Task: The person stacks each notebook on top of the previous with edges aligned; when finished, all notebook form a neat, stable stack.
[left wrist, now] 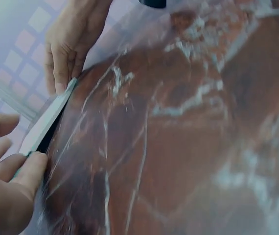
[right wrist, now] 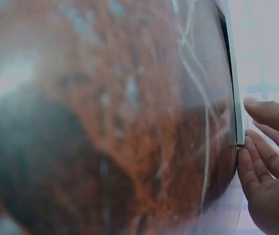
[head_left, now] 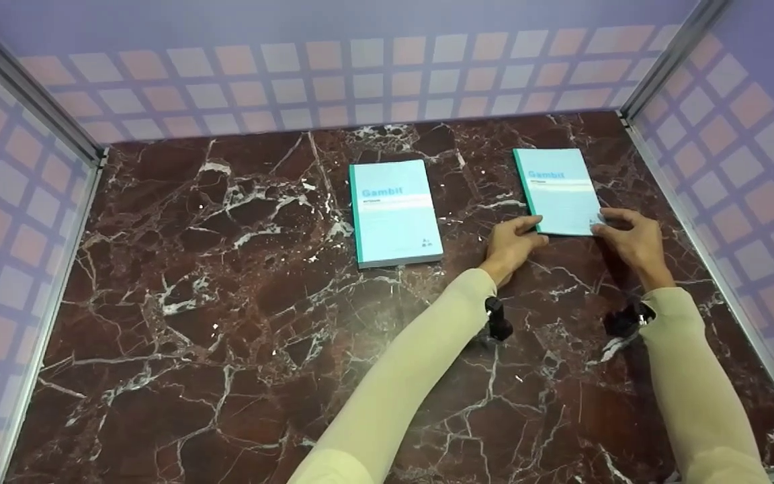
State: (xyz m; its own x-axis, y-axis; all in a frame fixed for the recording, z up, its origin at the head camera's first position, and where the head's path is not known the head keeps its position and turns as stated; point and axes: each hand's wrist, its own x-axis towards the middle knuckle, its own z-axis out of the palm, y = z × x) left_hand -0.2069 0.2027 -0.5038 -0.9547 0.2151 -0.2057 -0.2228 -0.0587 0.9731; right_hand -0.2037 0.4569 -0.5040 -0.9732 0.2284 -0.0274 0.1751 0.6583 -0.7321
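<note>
A light blue notebook marked "Gambit", with a green spine strip, lies at the right of the table. My left hand pinches its near left corner, thumb at the front edge and fingers at the spine. At the near right corner, my right hand grips the same notebook between thumb and fingers. The left wrist view shows a dark gap under the notebook's edge. In the right wrist view the notebook is seen edge-on beside the fingers. To the left lies a thicker "Gambit" notebook or stack, untouched.
The table has a dark red marble top with white veins. Purple panels with pink and white squares stand at the back and both sides, joined by metal rails. A dark wrist device sits at each cuff.
</note>
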